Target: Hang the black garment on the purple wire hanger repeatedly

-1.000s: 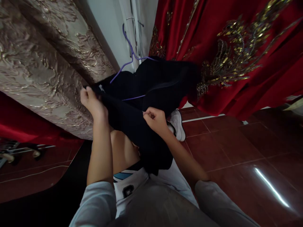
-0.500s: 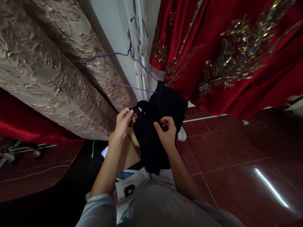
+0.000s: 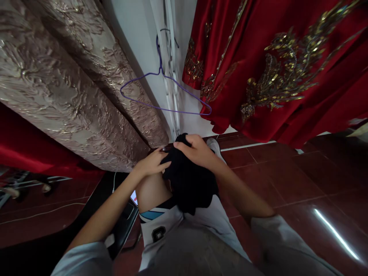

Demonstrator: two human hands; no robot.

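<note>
A black garment (image 3: 189, 180) lies bunched on my lap, over my knee and white shorts (image 3: 169, 226). My left hand (image 3: 151, 163) grips its left edge with curled fingers. My right hand (image 3: 195, 150) presses down on its top, fingers closed over the cloth. A purple wire hanger (image 3: 165, 94) hangs bare on the white wall just above my hands, apart from the garment.
A beige embossed drape (image 3: 63, 88) hangs at the left and a red gown with gold sequins (image 3: 276, 65) at the right. A white shoe (image 3: 213, 145) shows behind my right hand. A phone (image 3: 133, 197) lies on a dark seat by my left knee. Red tiles (image 3: 287, 180) cover the floor.
The black garment came off the purple hanger and dropped to my lap. Both hands moved down and together, bunching it. The hanger now hangs bare on the wall.
</note>
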